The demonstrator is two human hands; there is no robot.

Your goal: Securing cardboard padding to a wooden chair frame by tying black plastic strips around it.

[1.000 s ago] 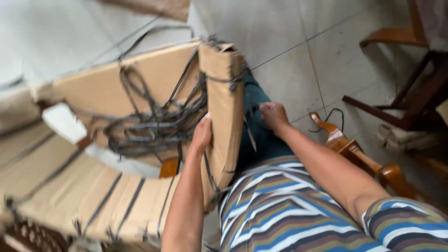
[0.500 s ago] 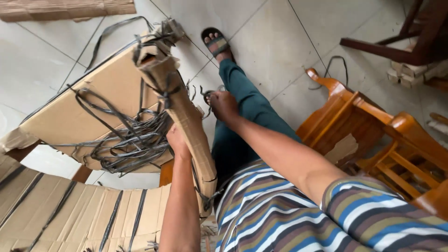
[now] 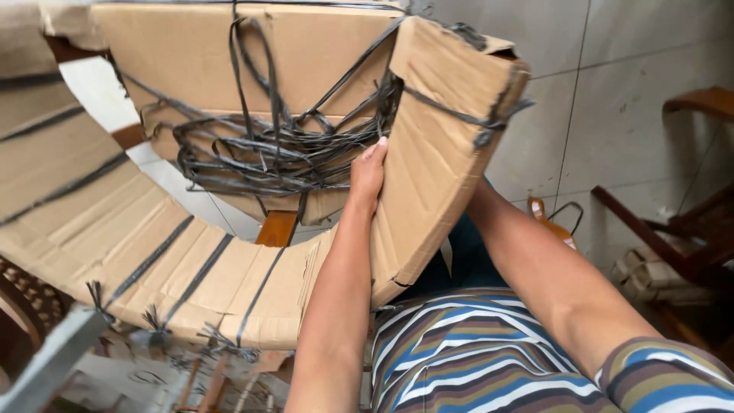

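Note:
A long curved sheet of brown cardboard [image 3: 443,153], bound with black plastic straps, bends round in front of me from the lower left to the upper right. A tangle of loose black straps [image 3: 267,153] lies in its hollow. My left hand [image 3: 367,172] presses flat against the inner face of the upright right-hand panel, fingers together and pointing up, holding it. My right forearm [image 3: 535,268] runs behind that same panel, which hides the right hand.
Grey floor tiles [image 3: 627,46] lie beyond. A dark wooden chair [image 3: 688,229] stands at the right, with pale rolls [image 3: 650,275] under it. An orange wooden piece [image 3: 277,228] shows under the cardboard, another [image 3: 547,218] by my right arm. My striped shirt [image 3: 474,359] fills the bottom.
The view has swung and the cardboard now stands closer and more upright. My right hand, seen earlier beside the panel, has gone behind it. The left hand stays on the inner face.

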